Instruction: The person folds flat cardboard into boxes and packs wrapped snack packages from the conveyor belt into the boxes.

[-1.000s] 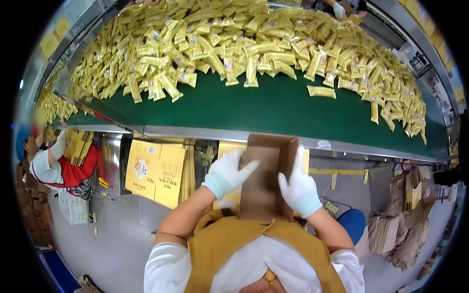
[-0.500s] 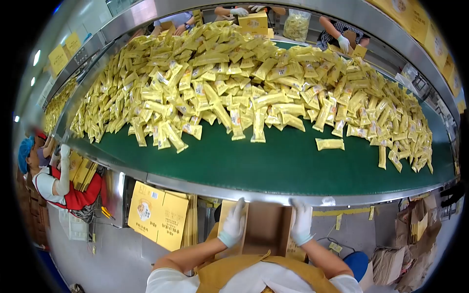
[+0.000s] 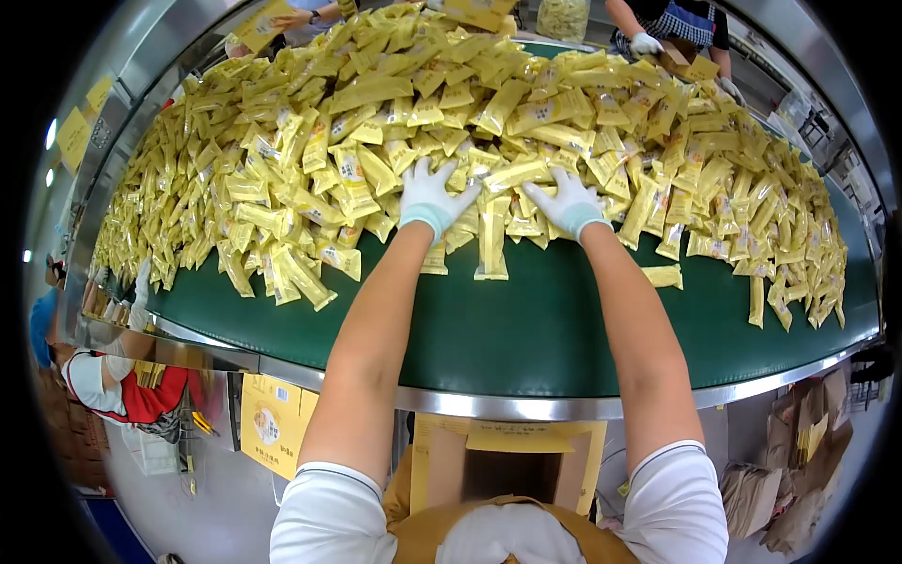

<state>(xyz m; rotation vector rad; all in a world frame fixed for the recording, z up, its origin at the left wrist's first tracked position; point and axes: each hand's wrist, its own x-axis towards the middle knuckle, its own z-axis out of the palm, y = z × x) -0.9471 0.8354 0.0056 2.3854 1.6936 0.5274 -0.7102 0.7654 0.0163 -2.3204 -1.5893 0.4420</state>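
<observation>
A large pile of yellow wrapped snack packets [image 3: 310, 188] covers the green belt [image 3: 507, 338]. My left hand [image 3: 436, 195], in a white glove, lies on the front of the pile with its fingers spread. Opposite it, my right hand [image 3: 567, 200], also gloved, rests on the packets with fingers apart. One packet [image 3: 491, 244] stands out toward me between the two hands. Neither hand is closed round a packet. Below the belt's edge, in front of my body, is an open cardboard carton [image 3: 521, 437] with its flaps out.
A metal rail [image 3: 507, 407] edges the belt on my side. Flat yellow cartons [image 3: 270, 425] stand at the lower left, brown cardboard [image 3: 808, 432] at the lower right. A co-worker in a red apron [image 3: 155, 395] is at the left; other people work across the belt.
Both hands have left the carton's sides and reached forward over the belt onto the pile. The carton now sits untouched below the rail, and the view has shifted.
</observation>
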